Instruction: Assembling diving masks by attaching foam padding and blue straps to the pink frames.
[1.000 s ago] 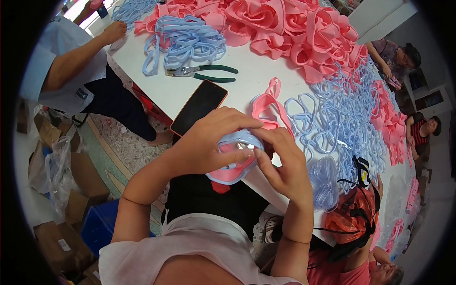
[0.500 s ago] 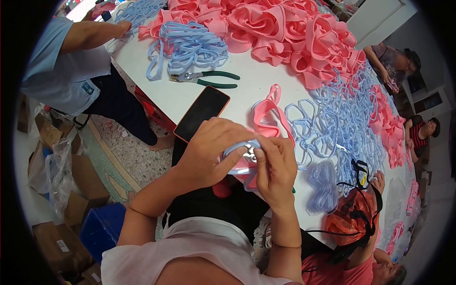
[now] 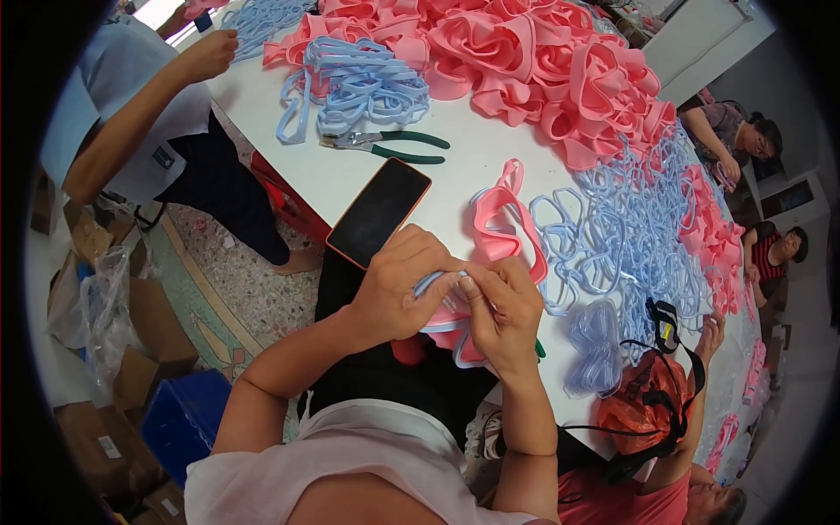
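The white surface [image 3: 481, 140] ran from the upper left of the frame down its right side. A heap of pink pieces [image 3: 560, 61] filled its top, and a tangle of blue loops [image 3: 643, 210] lay right of centre. Smaller than these were a bundle of blue strips [image 3: 376, 83] at the upper left and a red bag [image 3: 643, 394] at the lower right.

At the centre, the left hand [image 3: 402, 284] and the right hand [image 3: 506, 306] were both pinched on a pink-and-blue piece [image 3: 446, 322], fingertips close together on its upper rim. The piece hung below them, in front of the surface's near edge. A dark phone [image 3: 379, 213] lay just above the left hand, with green-handled pliers [image 3: 411, 135] beyond it.

The grip looked the likeliest weak point: only thumbs and fingers held the rim, so a slip could have dropped the piece toward the lap. Uneven pressure might have twisted the blue edging, and the fingers hid where it sat. The phone lay close to the near edge, where a swing of the left hand could have knocked it.
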`<state>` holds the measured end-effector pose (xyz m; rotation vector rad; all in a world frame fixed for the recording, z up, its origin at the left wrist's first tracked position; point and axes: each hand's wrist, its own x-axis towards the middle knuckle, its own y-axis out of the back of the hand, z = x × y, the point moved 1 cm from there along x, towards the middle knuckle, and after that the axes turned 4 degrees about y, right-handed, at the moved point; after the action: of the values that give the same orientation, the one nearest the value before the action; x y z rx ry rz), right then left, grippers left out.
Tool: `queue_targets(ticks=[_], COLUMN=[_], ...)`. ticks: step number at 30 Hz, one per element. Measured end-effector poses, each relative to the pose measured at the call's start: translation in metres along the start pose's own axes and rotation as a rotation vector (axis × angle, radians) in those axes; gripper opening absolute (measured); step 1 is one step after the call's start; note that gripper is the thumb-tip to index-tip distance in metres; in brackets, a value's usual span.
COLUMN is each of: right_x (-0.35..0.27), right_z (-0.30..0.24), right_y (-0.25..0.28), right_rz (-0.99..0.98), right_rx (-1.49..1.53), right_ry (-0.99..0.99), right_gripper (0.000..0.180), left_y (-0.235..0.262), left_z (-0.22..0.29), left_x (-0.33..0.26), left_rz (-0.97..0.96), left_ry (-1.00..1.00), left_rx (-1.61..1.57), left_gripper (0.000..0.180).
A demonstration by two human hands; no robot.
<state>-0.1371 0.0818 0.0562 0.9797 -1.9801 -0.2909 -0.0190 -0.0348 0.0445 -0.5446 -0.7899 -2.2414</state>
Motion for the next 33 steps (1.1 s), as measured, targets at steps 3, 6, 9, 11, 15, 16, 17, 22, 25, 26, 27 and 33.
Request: queue_targets(ticks=[3,6,9,11,15,16,17,22,25,26,27,33], right_x=[0.002,0.005,0.004,-0.001,-0.012,-0.014,-0.016,0.005,0.027,0.032,0.034,0.046], right_z=[0.0,0.001,0.002,-0.001,0.002,0.001,0.0,-0.016,-0.017,-0.016,-0.016,-0.009], right_y=[0.002,0.012,0.016,0.009,-0.001,-0.002,0.001,0.024,0.038,0.039,0.042,0.051], right_rz=[-0.02,0.108,0.279,0.286,0.317,0.316,0.314,0.151,-0.163,-0.341,-0.365,-0.566], right_rx=[0.012,0.028,0.095,0.102,0.17,0.216,0.216,-0.207,-0.236,-0.252,-0.186,0.114], right_ry=[-0.058,-0.121,-0.238,-0.24,-0.248,-0.278,-0.278,0.045,0.193,0.269,0.236,-0.011], right_gripper=[0.015,0.014,0.015,0.014,0.017,0.017,0.017,0.03,0.036,0.036,0.032,0.024], left_y=[0.006,0.013,0.005,-0.004,-0.006,-0.004,-0.001,0.018,0.021,0.021,0.021,0.019], left_z=[0.001,0.015,0.005,0.003,0.009,0.01,0.011,0.017,0.021,0.022,0.022,0.024], left_x=[0.007,0.004,-0.02,-0.022,-0.015,-0.015,-0.014,-0.004,-0.001,0.0,0.0,0.0], left_rz=[0.004,0.211,0.165,0.171,0.239,0.227,0.215,0.044,-0.033,-0.052,-0.058,-0.109], left_ry=[-0.048,0.159,0.21,0.267,0.211,0.237,0.263,0.275,0.199,0.147,0.144,0.063], left_rx=[0.048,-0.065,-0.203,-0.273,-0.136,-0.157,-0.178,-0.157,-0.104,-0.093,-0.096,-0.036], left_gripper=[0.02,0.029,0.036,0.037,0.035,0.032,0.03,0.029,0.031,0.032,0.032,0.027])
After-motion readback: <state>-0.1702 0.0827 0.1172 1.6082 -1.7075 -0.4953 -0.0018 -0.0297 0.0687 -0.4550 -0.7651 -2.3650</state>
